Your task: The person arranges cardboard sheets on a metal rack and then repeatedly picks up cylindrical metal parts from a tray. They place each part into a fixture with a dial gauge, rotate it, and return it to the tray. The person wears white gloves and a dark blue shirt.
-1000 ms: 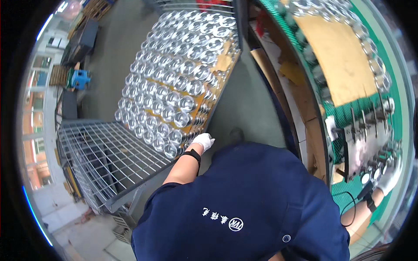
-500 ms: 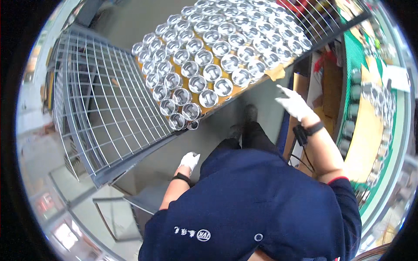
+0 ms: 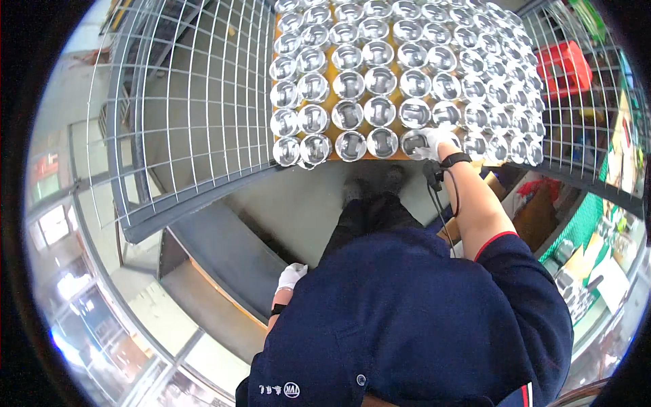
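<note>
Wide fisheye view, steeply down from head height

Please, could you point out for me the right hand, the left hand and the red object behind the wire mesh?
Right hand (image 3: 432, 141): head view, middle of the white-gloved hand.
Left hand (image 3: 291, 277): head view, middle of the white-gloved hand.
Red object (image 3: 567, 68): head view, middle of its visible surface.

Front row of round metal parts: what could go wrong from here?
The right hand is at the front row of metal parts, which stand close together, so it may nudge a neighbouring one over. That row stands near the edge, above the floor, so a knocked part might drop. The black cable hanging in a loop below the hand could perhaps catch on something.
</note>
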A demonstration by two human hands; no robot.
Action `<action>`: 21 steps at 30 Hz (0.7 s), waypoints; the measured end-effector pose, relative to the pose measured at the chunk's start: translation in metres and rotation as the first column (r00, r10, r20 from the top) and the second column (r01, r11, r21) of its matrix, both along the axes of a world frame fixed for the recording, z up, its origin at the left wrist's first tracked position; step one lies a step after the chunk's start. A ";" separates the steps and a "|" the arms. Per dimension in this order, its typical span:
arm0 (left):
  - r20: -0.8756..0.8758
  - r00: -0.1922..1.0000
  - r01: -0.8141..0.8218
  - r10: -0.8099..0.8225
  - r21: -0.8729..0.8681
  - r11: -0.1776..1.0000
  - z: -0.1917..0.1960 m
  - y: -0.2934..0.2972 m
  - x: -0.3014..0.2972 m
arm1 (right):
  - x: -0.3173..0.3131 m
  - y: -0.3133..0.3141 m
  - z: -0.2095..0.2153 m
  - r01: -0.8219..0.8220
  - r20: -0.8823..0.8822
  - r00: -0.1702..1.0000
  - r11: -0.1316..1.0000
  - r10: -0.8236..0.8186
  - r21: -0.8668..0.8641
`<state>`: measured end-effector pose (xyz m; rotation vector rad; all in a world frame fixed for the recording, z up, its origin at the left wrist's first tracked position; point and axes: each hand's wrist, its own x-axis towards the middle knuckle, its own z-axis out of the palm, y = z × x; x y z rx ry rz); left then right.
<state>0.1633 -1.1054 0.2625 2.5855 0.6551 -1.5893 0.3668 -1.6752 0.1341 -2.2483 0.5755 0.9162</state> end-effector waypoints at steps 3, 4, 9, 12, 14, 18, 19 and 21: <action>0.115 0.988 -0.087 0.103 -0.136 0.987 0.006 -0.021 -0.012 | 0.013 0.002 -0.036 0.079 -0.010 0.997 0.994 -0.080 -0.072; 0.184 0.973 -0.109 0.141 -0.173 0.979 0.009 -0.026 -0.014 | 0.017 -0.001 -0.041 0.118 -0.046 0.991 0.985 -0.125 -0.124; 0.232 0.923 -0.250 0.308 -0.247 0.936 0.028 -0.050 -0.027 | 0.057 0.011 -0.053 0.507 -0.208 0.828 0.853 -0.521 -0.124; 0.146 0.940 -0.283 0.308 -0.164 0.945 0.041 -0.059 -0.037 | 0.071 0.032 -0.054 0.494 -0.095 0.834 0.813 -0.543 -0.308; 0.095 0.959 -0.259 0.268 -0.099 0.961 0.050 -0.060 -0.043 | 0.074 0.042 -0.049 0.621 -0.070 0.743 0.725 -0.665 -0.299; 0.040 0.954 -0.293 0.296 -0.055 0.954 0.058 -0.055 -0.047 | 0.073 0.049 -0.025 0.783 -0.089 0.518 0.513 -0.851 -0.350; 0.038 0.954 -0.295 0.297 -0.039 0.955 0.057 -0.054 -0.046 | 0.072 0.049 -0.020 0.794 -0.092 0.494 0.492 -0.864 -0.358; 0.092 0.959 -0.263 0.270 -0.078 0.962 0.052 -0.052 -0.041 | 0.072 0.046 -0.016 0.796 -0.148 0.497 0.518 -0.855 -0.313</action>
